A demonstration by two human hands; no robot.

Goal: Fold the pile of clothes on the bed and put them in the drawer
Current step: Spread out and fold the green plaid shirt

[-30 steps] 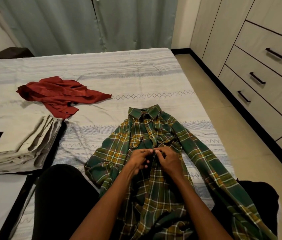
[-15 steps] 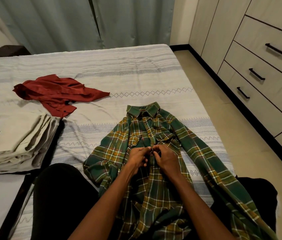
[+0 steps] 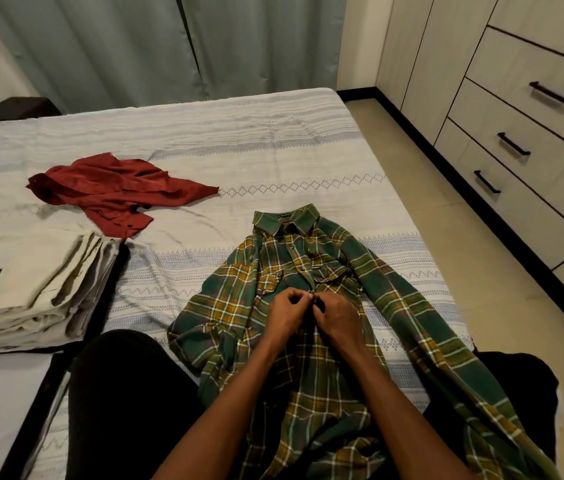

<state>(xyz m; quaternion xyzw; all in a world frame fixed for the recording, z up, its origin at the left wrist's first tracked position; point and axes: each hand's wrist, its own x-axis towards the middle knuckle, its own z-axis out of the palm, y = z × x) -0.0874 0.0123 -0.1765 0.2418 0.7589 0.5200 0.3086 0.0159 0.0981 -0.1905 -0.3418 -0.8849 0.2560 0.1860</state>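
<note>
Grey-green curtains (image 3: pixel 176 46) are hanging across the far wall, and a wide bed (image 3: pixel 273 147) with a pale striped cover is filling most of the view, running from the near edge out to those drapes. On the near right part of the bed, a green plaid shirt (image 3: pixel 311 271) is lying front up, collar pointing far, its lower part trailing toward the person's lap and one long sleeve stretching down the right side.

Both hands are meeting over the shirt's front placket, just below the chest pockets. The left hand (image 3: pixel 285 315) is sitting with its fingers curled together, pinching the fabric edge at the placket. The right hand (image 3: pixel 337 318) is pressing in from the other side, fingertips closed on the same strip of cloth, the two thumbs nearly touching. Whether a button is sitting between them, I cannot tell.

Moving outward: to the left, a folded beige stack (image 3: pixel 45 289) is resting on something black near the left edge. Farther out, a crumpled red shirt (image 3: pixel 114 188) is lying unfolded, well apart from the plaid one. Along the right wall, pale drawers (image 3: pixel 530 133) with dark handles are standing shut above a tan floor (image 3: pixel 447 237).
</note>
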